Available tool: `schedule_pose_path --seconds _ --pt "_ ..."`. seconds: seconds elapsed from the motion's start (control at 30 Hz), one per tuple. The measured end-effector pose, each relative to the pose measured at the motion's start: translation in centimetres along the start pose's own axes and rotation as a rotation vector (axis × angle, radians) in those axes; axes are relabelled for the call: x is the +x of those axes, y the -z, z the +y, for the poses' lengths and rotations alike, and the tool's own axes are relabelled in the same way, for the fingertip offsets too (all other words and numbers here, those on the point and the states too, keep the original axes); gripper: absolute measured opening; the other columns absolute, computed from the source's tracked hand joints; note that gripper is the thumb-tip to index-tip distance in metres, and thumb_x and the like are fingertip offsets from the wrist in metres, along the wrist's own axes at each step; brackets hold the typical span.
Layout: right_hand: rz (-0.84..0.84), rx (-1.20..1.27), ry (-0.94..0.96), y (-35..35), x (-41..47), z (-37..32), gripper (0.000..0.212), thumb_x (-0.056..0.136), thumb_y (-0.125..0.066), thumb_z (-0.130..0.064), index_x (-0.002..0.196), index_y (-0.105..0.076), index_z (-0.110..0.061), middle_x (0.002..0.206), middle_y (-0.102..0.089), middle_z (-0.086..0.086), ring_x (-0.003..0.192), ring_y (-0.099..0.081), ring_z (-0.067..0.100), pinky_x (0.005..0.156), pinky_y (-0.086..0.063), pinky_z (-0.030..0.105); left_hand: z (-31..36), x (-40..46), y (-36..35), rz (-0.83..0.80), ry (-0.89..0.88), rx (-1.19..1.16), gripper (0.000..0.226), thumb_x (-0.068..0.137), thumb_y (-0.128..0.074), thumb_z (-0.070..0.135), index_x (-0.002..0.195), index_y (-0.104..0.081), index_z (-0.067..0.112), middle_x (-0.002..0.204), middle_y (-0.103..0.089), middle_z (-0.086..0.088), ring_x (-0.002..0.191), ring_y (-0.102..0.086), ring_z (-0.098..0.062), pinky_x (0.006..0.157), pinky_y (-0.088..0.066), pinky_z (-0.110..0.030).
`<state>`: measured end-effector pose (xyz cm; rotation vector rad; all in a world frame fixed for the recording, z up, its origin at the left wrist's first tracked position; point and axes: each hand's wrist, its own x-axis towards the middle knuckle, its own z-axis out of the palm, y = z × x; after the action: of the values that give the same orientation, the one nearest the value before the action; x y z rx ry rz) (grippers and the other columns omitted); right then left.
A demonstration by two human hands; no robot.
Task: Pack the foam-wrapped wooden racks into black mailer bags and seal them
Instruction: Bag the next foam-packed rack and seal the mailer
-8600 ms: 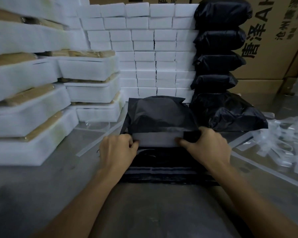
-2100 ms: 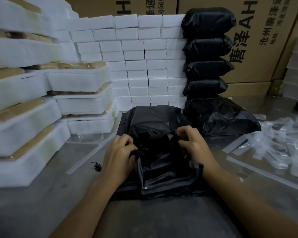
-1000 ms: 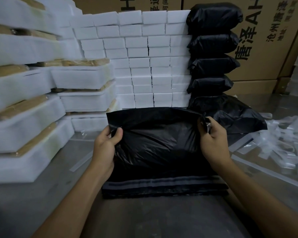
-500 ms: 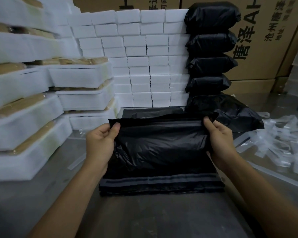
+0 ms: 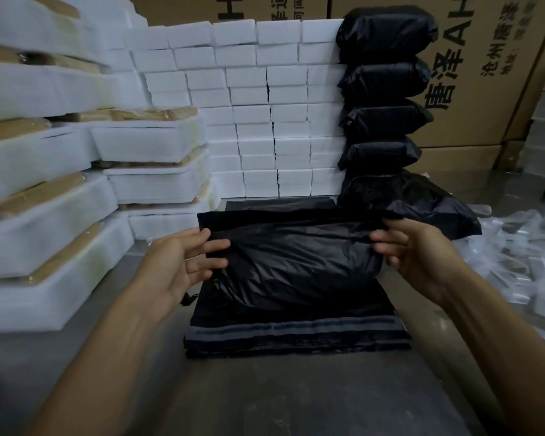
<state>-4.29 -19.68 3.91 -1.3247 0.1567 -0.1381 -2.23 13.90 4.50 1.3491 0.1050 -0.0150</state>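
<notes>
Two forearms are stretched forward over the grey table (image 5: 265,404), palms turned inward. The stack of flat mailer bags (image 5: 296,338) lies nearest, and on it the filled black bag (image 5: 296,262) is held up by its top corners. The left hand (image 5: 177,265) pinches the left corner, thumb above loosely spread fingers; the right hand (image 5: 422,253) grips the right corner with curled fingers. Beyond, foam-wrapped racks (image 5: 151,140) are stacked far left, sealed bags (image 5: 384,83) far right.

Behind my workspace I see big cardboard boxes (image 5: 472,89) with black printed Chinese characters. A wall of small white foam blocks (image 5: 265,121) stands on the grey table (image 5: 296,398), and crumpled clear plastic strips (image 5: 529,256) litter its right side.
</notes>
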Motion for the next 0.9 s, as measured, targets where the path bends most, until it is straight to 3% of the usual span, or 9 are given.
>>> schedule_pose_path --seconds 0.07,0.17,0.27,0.37,0.5,0.6,0.7,0.77,0.9 --pt "-0.029 0.132 -0.069 -0.3 -0.2 -0.1 0.040 0.100 -0.049 -0.044 0.076 -0.059 -0.013 0.082 -0.077 0.012 0.057 -0.070 0.015 0.045 -0.051 0.018 0.0 0.0 -0.1 -0.002 0.070 -0.125 0.018 0.094 -0.057 0.023 0.095 -0.061 0.006 0.094 -0.075 -0.018 0.075 -0.075 -0.028 0.047 -0.055 -0.023" --pt "0.036 0.109 -0.052 -0.6 0.0 0.2 0.061 0.094 -0.047 -0.064 0.065 -0.065 -0.015 0.065 -0.070 0.005 0.054 -0.068 0.013 0.051 -0.054 0.023 -0.3 0.2 -0.7 0.081 0.056 -0.161 0.040 0.085 -0.068 0.042 0.085 -0.069 0.002 0.082 -0.076 -0.013 0.075 -0.075 -0.023 0.052 -0.057 -0.026" --pt "0.075 -0.025 0.023 -1.1 0.1 0.8 0.034 0.088 -0.071 -0.039 0.067 -0.067 -0.012 0.059 -0.067 -0.001 0.055 -0.067 0.010 0.052 -0.054 0.024 -0.4 0.2 -1.0 0.058 -0.003 -0.157 0.024 0.061 -0.082 0.018 0.079 -0.072 0.006 0.078 -0.075 -0.008 0.072 -0.074 -0.016 0.059 -0.059 -0.025" --pt "0.012 -0.014 0.054 -1.0 0.1 0.7 0.006 0.080 -0.075 -0.012 0.077 -0.073 -0.008 0.069 -0.073 0.000 0.063 -0.071 0.010 0.056 -0.055 0.019 -0.5 0.4 -0.1 -0.040 0.002 -0.117 0.034 0.057 -0.077 0.002 0.091 -0.073 0.003 0.088 -0.076 -0.011 0.081 -0.074 -0.016 0.063 -0.058 -0.020" --pt "0.121 -0.241 0.098 -0.9 0.3 1.3 0.004 0.084 -0.077 -0.011 0.084 -0.074 -0.008 0.075 -0.073 0.003 0.068 -0.068 0.013 0.059 -0.054 0.022 -0.6 0.5 1.1 -0.177 0.027 -0.089 0.043 0.063 -0.069 -0.008 0.104 -0.073 0.005 0.106 -0.074 -0.012 0.096 -0.072 -0.021 0.068 -0.058 -0.021" --pt "0.357 -0.770 0.369 -1.6 0.0 2.3 0.016 0.083 -0.081 -0.025 0.085 -0.071 -0.012 0.085 -0.068 0.003 0.074 -0.062 0.012 0.071 -0.051 0.030 -0.5 0.5 1.9 -0.264 0.045 -0.077 0.048 0.066 -0.065 -0.013 0.109 -0.073 0.005 0.123 -0.066 -0.017 0.108 -0.068 -0.026 0.072 -0.059 -0.025" --pt "0.472 -1.059 0.832 -3.4 -1.2 2.2 0.010 0.086 -0.076 -0.015 0.093 -0.070 -0.010 0.093 -0.059 0.006 0.082 -0.057 0.023 0.074 -0.044 0.034 -0.4 0.4 2.4 -0.354 0.035 -0.050 0.054 0.068 -0.062 -0.015 0.119 -0.066 0.001 0.090 -0.060 -0.015 0.097 -0.069 -0.023 0.076 -0.059 -0.028" --pt "0.404 -1.123 1.032 -5.9 -2.2 2.0 0.004 0.086 -0.073 -0.010 0.089 -0.070 -0.009 0.086 -0.059 0.008 0.081 -0.056 0.029 0.072 -0.043 0.042 -0.4 0.4 2.6 -0.380 0.022 -0.023 0.056 0.068 -0.061 -0.015 0.122 -0.065 0.001 0.076 -0.056 -0.009 0.087 -0.069 -0.019 0.078 -0.059 -0.028" --pt "0.044 -1.126 1.128 -12.2 -4.6 3.0 0.007 0.088 -0.070 -0.019 0.091 -0.071 -0.013 0.082 -0.061 0.003 0.077 -0.059 0.027 0.069 -0.042 0.041 -0.3 0.5 2.9 -0.411 0.021 -0.018 0.056 0.071 -0.059 -0.016 0.124 -0.064 0.002 0.123 -0.063 -0.017 0.112 -0.064 -0.029 0.081 -0.058 -0.028"
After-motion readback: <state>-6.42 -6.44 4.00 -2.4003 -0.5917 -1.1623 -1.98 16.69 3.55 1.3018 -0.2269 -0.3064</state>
